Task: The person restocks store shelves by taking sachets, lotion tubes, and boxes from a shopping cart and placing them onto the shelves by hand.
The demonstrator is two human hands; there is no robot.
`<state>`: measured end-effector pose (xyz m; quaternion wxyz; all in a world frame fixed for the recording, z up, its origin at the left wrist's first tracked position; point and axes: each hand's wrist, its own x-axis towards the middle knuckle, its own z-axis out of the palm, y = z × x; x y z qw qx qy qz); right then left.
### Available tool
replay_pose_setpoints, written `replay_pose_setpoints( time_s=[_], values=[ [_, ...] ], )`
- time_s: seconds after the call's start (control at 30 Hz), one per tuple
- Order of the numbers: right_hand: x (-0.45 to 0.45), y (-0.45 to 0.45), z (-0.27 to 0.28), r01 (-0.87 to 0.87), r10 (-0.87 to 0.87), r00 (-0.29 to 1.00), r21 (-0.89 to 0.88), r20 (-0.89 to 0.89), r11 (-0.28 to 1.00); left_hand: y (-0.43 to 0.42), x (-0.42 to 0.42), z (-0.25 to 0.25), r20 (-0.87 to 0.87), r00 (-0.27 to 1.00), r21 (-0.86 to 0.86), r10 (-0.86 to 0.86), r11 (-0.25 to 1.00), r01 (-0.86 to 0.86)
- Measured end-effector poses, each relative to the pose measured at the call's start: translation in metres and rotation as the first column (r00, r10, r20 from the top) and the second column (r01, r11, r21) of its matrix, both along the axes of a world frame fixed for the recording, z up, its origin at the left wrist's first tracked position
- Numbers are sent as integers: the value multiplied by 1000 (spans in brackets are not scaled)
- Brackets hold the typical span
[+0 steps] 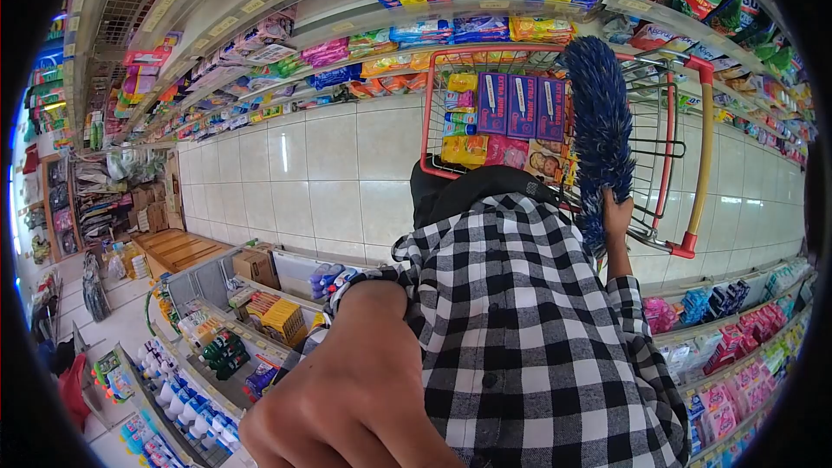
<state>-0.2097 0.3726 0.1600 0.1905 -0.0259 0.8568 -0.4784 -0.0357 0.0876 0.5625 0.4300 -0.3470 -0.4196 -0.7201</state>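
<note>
Close to the camera at the lower left is my left hand (347, 390), its back and knuckles showing; the fingertips run out of frame, so its grip is unclear. My right hand (617, 215) is closed around the lower part of a fluffy blue duster (598, 113). That duster stretches up across a red-rimmed shopping cart (425, 121). Inside the cart are purple boxes (523, 104), yellow packs (464, 151), a pink pack (507, 152) and other packets.
Stocked shelves (347, 30) curve along the far side. Lower shelves hold pink packs (719, 407) at the right and white-and-blue bottles (186, 399) at the left. The cart's yellow handle (702, 156) stands right of the duster. Pale floor tiles (286, 156) show between the shelves.
</note>
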Motion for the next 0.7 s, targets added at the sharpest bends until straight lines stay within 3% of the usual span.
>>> replay_pose_setpoints(
  time_s=[0.23, 0.33, 0.37, 0.43, 0.53, 0.7],
  values=[
    [-1, 3, -7, -3, 4, 1000, 35, -21, 999, -2, 2, 1, -2, 995, -21, -103, 994, 103],
    [1, 2, -4, -1, 2, 999, 16, -50, 1000, 0, 6, 1, 134, 991, 118, 9, 993, -25],
    [1, 1, -4, 12, -12, 999, -4, -50, 1000, -12, -4, -9, 26, 985, 53, -170, 984, 168],
    [2, 0, -2, 19, -20, 999, -29, -44, 999, -18, -6, -10, -62, 937, -35, -344, 939, 342],
    [1, 0, 2, -8, 8, 999, 8, -46, 1000, -12, -1, 1, 118, 928, 77, -353, 935, 346],
    [1, 2, -1, -2, 3, 1000, 25, -21, 1000, 5, -14, 1, 122, 929, 306, -349, 904, 299]
  ],
)
